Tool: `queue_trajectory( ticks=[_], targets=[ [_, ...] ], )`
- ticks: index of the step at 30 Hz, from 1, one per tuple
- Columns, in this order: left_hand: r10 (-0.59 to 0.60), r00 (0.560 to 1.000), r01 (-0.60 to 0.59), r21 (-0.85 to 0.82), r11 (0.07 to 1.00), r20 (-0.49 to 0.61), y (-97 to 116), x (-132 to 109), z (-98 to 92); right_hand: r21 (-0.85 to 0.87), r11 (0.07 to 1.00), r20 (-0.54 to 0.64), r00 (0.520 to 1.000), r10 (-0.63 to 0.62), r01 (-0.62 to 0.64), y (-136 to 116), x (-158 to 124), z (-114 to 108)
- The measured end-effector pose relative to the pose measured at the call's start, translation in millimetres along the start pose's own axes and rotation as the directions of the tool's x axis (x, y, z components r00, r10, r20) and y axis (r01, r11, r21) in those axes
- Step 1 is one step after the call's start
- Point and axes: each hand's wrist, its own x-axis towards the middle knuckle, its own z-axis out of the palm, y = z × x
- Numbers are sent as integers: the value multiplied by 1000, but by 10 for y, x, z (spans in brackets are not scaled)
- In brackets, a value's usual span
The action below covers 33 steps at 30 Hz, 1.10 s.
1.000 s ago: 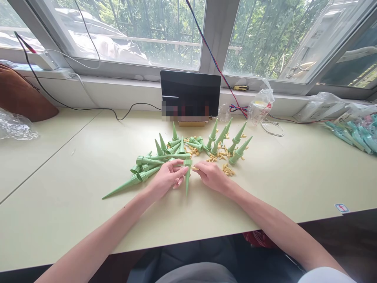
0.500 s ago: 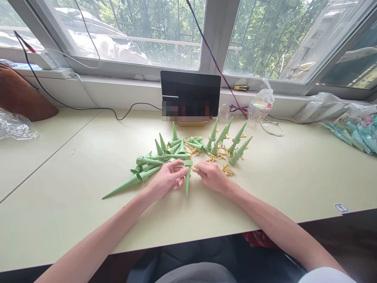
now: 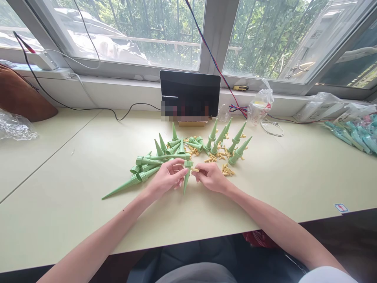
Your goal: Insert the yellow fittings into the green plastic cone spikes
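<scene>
My left hand (image 3: 171, 176) pinches a green plastic watering spike (image 3: 186, 181) by its collar, point down and slightly tilted. From the right, my right hand (image 3: 210, 176) grips a small yellow peg (image 3: 195, 169) between thumb and fingers. The peg's tip meets the side of the spike near the collar; whether it sits inside a hole I cannot tell. Beyond my left hand lies a heap of green spikes (image 3: 150, 160). Past my right hand, several spikes with yellow pegs (image 3: 241, 150) stand point up, and loose yellow pegs (image 3: 228, 170) are scattered around them.
A dark tablet (image 3: 190, 92) leans at the back of the table, with a black cable running left. Further right are a plastic bag with a cup (image 3: 260, 104), a coiled white cable (image 3: 273, 129) and turquoise items (image 3: 361, 135). Crumpled clear plastic (image 3: 16, 125) lies far left.
The held spike has tilted, its point swinging slightly left. The yellow peg now touches the spike's side and shows more plainly between the two hands.
</scene>
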Motion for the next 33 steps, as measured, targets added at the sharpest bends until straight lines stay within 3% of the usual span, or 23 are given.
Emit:
queue_trajectory(
  ticks=[4,8,19,22,33],
  targets=[
    [42,999,-42,35,999,7,10,1,2,227,962,65,988,138,-149,-13,-1,3],
    [87,996,-87,49,995,1,-31,12,-9,453,835,204,948,246,-314,-32,-1,-14],
    [203,978,-196,118,973,-52,-81,12,15,688,545,412,876,250,-479,5,27,-60],
    [212,975,-203,133,970,-62,-89,13,17,696,542,401,881,252,-472,4,28,-54],
    [148,987,-135,175,975,-63,-87,8,-1,627,664,314,912,265,-408,-42,22,-24]
  ],
)
